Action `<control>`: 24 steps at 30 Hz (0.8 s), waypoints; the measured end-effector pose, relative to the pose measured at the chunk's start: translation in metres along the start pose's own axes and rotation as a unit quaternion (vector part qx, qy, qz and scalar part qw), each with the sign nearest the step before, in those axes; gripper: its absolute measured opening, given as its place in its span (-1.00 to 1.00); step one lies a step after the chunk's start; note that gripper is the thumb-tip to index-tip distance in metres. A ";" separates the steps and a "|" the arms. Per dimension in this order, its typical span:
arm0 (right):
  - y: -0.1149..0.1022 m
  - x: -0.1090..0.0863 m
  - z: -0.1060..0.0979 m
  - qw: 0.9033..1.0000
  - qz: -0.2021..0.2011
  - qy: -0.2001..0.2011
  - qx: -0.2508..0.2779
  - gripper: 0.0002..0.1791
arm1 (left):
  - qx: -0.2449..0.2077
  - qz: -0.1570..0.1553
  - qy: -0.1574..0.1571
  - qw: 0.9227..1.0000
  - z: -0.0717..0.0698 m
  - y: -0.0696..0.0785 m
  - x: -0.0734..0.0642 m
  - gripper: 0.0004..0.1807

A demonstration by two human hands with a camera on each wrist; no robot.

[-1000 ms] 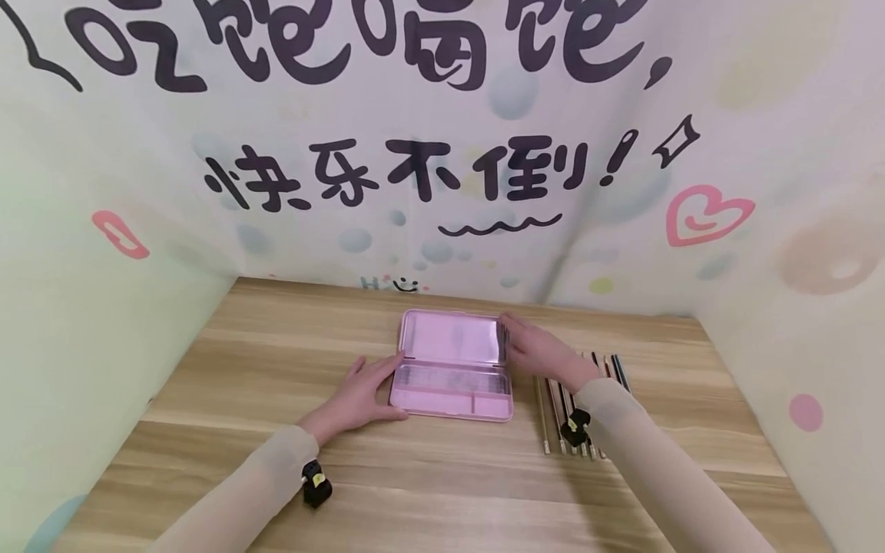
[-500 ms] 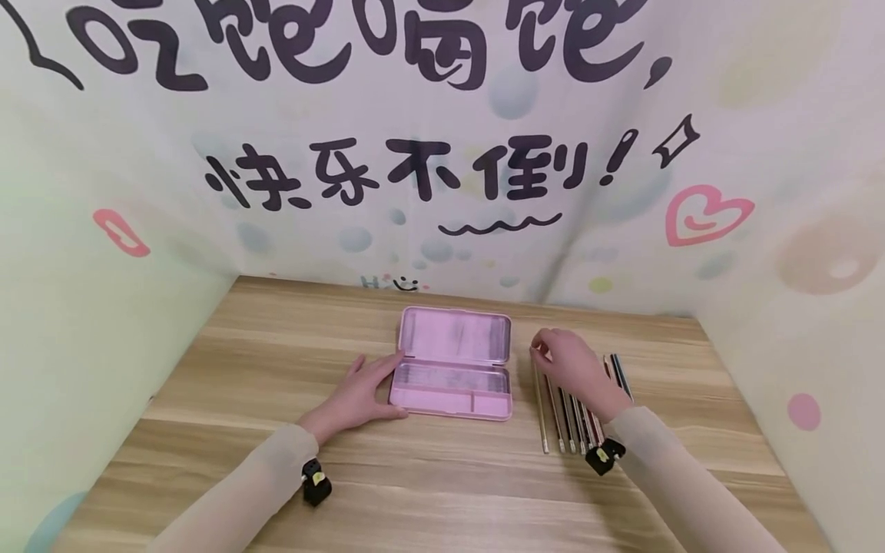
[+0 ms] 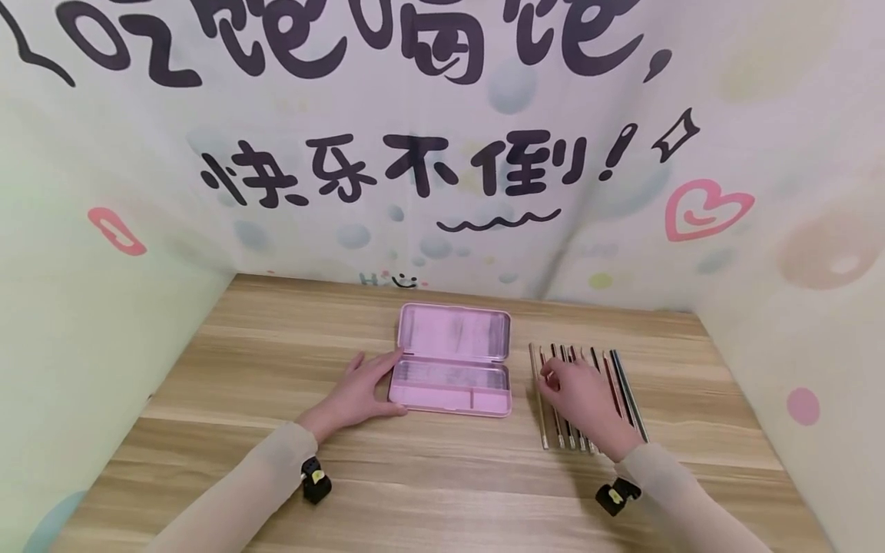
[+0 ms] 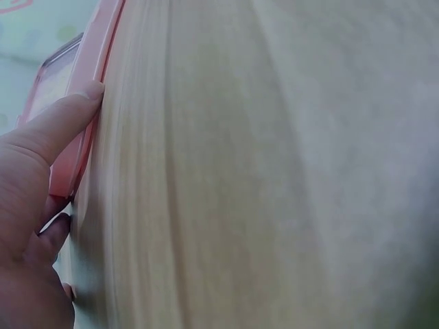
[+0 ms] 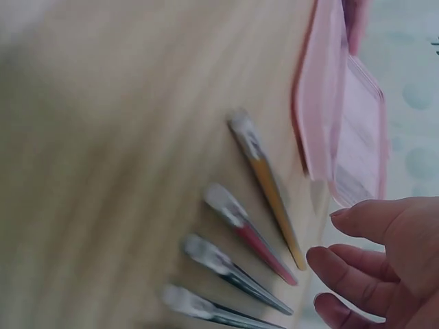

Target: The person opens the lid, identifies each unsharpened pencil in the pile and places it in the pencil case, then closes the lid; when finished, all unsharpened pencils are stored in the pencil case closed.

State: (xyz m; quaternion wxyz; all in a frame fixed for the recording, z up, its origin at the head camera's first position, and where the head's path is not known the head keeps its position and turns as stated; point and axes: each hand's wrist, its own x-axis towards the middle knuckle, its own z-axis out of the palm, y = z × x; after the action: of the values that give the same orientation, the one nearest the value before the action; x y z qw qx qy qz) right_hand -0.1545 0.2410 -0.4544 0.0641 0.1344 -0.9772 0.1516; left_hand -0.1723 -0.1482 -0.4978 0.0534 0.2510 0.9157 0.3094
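Note:
A pink pencil case [image 3: 449, 400] lies on the table with its lid [image 3: 452, 332] raised behind; its compartments show no pencils. My left hand [image 3: 353, 393] is at the case's left side, thumb touching the front edge and fingers, fairly straight, along the left edge. In the left wrist view, my thumb rests against the case's pink wall [image 4: 88, 68]. My right hand [image 3: 588, 399] is over a row of pencils [image 3: 541, 415], fingers bent loosely. In the right wrist view, a gap separates thumb and fingers, which hold nothing, with a yellow pencil [image 5: 271, 195] nearby.
The pencils have pale erasers at their near ends. Darker pencils [image 3: 628, 388] lie at the row's right side. A printed white backdrop [image 3: 415, 253] stands at the table's back edge. Bare wooden tabletop [image 3: 442, 484] shows in front of the case.
My right hand has left the lid's right edge and moved right and nearer, over the pencils. The left hand has stayed at the case.

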 end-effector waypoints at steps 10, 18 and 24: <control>-0.010 -0.022 0.011 1.000 -0.010 -0.014 -0.022 -0.69 | 0.007 0.002 0.004 1.000 0.003 -0.003 0.001 0.12; -0.015 -0.026 0.014 0.999 -0.003 -0.009 -0.048 -0.65 | 0.005 0.002 0.001 1.000 0.004 -0.003 0.000 0.11; -0.016 -0.025 0.013 0.999 0.006 -0.019 -0.041 -0.73 | 0.008 0.003 0.001 1.000 0.004 -0.004 0.001 0.10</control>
State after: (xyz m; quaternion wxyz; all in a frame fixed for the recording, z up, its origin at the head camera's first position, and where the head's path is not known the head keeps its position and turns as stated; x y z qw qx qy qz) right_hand -0.1271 0.2286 -0.4659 0.0504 0.1286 -0.9844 0.1092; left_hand -0.1739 -0.1481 -0.5031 0.0493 0.2538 0.9174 0.3027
